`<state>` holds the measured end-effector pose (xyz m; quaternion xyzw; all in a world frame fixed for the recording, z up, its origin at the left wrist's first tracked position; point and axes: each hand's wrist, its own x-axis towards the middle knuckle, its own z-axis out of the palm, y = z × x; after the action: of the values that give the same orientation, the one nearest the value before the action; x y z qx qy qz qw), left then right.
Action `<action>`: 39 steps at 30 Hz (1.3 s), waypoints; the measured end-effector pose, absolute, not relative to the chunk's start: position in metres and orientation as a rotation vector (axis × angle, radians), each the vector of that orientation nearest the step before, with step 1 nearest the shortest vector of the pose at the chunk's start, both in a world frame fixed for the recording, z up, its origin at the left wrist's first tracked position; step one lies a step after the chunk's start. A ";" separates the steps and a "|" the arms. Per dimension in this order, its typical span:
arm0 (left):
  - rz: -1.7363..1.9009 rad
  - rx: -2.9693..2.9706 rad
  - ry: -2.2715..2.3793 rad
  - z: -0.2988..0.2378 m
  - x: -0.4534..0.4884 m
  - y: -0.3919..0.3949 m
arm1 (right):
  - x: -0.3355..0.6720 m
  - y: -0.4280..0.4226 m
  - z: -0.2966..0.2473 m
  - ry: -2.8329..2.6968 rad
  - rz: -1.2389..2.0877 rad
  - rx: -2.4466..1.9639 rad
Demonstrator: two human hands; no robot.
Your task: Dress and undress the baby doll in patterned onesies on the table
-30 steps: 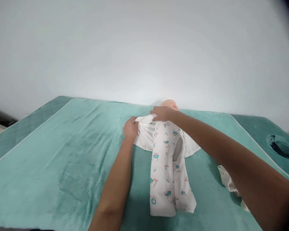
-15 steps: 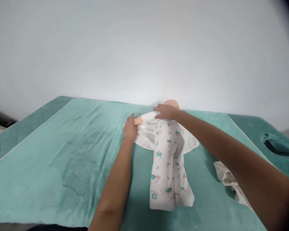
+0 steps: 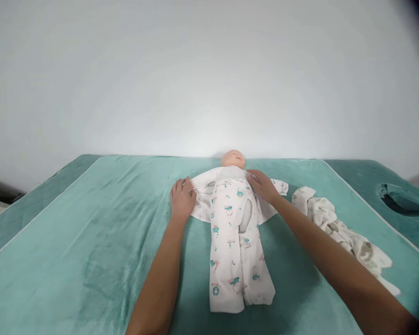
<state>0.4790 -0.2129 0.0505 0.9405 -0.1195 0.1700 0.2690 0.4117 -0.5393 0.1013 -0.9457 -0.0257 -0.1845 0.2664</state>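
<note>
A baby doll [image 3: 233, 158] lies on its back, its head toward the wall. It wears a white shirt [image 3: 203, 204] spread out at both sides and white printed trousers [image 3: 226, 251] pulled up over its torso. At the end of the left-hand sleeve [image 3: 206, 178], my left hand [image 3: 183, 197] is closed with its fingers around the cuff; the doll's hand is hidden there. My right hand [image 3: 263, 185] rests open against the doll's side by the trousers' top edge, fingers stretched over the cloth. The other sleeve [image 3: 280, 187] sticks out beyond it.
A crumpled white printed garment [image 3: 335, 225] lies right of the doll, partly behind my right forearm. Everything rests on a green bed cover [image 3: 125, 242]. A white wall [image 3: 209, 83] rises behind the far edge. A dark opening [image 3: 401, 200] shows in the cover at right.
My right hand has moved from the doll's left-hand shoulder to its right-hand side. The left sleeve now covers the bare doll arm. My left hand has shifted slightly down and left.
</note>
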 end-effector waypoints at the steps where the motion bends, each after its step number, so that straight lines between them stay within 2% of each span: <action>1: 0.511 2.500 -0.348 0.054 0.476 -0.219 | 0.395 -0.557 0.088 -0.001 -0.580 -2.593; 6: 0.442 2.300 -0.604 0.096 0.464 -0.277 | 0.364 -0.609 0.044 0.365 -0.825 -2.597; 10: 0.212 2.396 -0.909 0.136 0.469 -0.352 | 0.375 -0.614 0.043 0.431 -0.908 -2.553; 14: 0.117 2.649 -1.200 0.147 0.479 -0.404 | 0.379 -0.615 0.049 0.430 -0.878 -2.549; 21: 0.121 2.757 -1.184 0.142 0.482 -0.384 | 0.375 -0.610 0.058 0.479 -0.793 -2.570; 26: -0.022 2.858 -1.134 0.159 0.486 -0.365 | 0.376 -0.612 0.060 0.582 -0.819 -2.349; 31: -0.076 2.936 -1.286 0.163 0.488 -0.399 | 0.380 -0.613 0.059 0.672 -0.824 -2.250; 39: -0.060 2.981 -1.287 0.129 0.483 -0.455 | 0.384 -0.610 0.060 0.656 -0.814 -2.166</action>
<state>0.4831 -0.4553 0.1285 0.9166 -0.3958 -0.0183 -0.0531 0.3844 -0.6099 0.0600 -0.8401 0.2543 -0.3159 0.3602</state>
